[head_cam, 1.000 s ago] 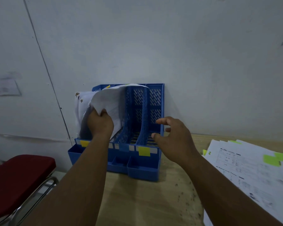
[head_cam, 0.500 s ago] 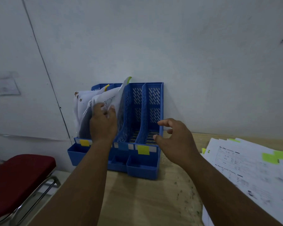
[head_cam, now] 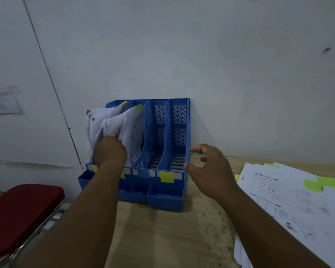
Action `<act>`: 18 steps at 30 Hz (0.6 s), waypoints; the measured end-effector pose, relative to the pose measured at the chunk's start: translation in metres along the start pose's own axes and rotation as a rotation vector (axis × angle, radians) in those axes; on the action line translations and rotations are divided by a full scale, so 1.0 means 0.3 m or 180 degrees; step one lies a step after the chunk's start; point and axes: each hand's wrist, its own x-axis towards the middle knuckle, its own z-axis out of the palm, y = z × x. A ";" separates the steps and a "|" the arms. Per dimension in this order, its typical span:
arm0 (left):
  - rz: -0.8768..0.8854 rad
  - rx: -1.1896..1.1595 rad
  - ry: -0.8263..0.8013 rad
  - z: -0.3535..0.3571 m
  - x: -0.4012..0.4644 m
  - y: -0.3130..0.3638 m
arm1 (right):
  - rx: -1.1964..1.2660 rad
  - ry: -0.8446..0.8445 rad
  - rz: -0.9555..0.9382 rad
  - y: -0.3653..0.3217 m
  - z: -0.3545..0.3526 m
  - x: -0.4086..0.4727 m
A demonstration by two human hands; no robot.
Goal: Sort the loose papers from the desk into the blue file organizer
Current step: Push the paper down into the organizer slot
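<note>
The blue file organizer (head_cam: 179,120) stands against the wall at the desk's back edge, with coloured sticky labels on its front. Its left slots hold curled white papers (head_cam: 132,126) with yellow and green tabs. My left hand (head_cam: 109,151) reaches into the second slot and grips those papers at their lower edge. My right hand (head_cam: 207,167) hovers with fingers spread beside the organizer's right front corner, holding nothing; whether it touches is unclear. The two right slots hold no papers. A pile of loose papers (head_cam: 290,206) with green notes lies on the desk at the right.
A red padded chair (head_cam: 17,215) with a metal frame stands to the left of the wooden desk (head_cam: 162,235). The white wall (head_cam: 182,45) rises directly behind the organizer. Dark specks dot the desk near the paper pile.
My left hand has pushed the sheets further down into the second slot, so the bent-over paper now stands more upright. My right hand has stayed by the organizer's right corner.
</note>
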 end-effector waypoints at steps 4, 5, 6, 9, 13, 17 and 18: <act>-0.0104 0.0137 -0.0238 -0.005 0.010 -0.005 | 0.0011 0.0006 -0.0015 0.004 -0.008 -0.013; -0.0062 0.0142 -0.0200 -0.009 0.008 -0.001 | 0.0019 0.0012 -0.0013 0.004 -0.012 -0.017; 0.0009 0.0140 -0.0124 -0.016 0.001 0.005 | 0.0021 0.0017 -0.0011 0.006 -0.019 -0.020; 0.0226 0.0026 0.0272 -0.043 -0.041 0.039 | 0.0021 0.0041 0.0013 0.010 -0.046 -0.032; 0.0331 -0.0490 0.1037 -0.043 -0.147 0.082 | 0.0038 0.0077 0.0053 0.021 -0.096 -0.059; 0.0984 -0.0974 0.0956 0.012 -0.343 0.147 | 0.0050 0.0152 0.0164 0.057 -0.154 -0.109; 0.1145 -0.1064 0.0768 0.029 -0.403 0.168 | 0.0030 0.0176 0.0206 0.069 -0.170 -0.125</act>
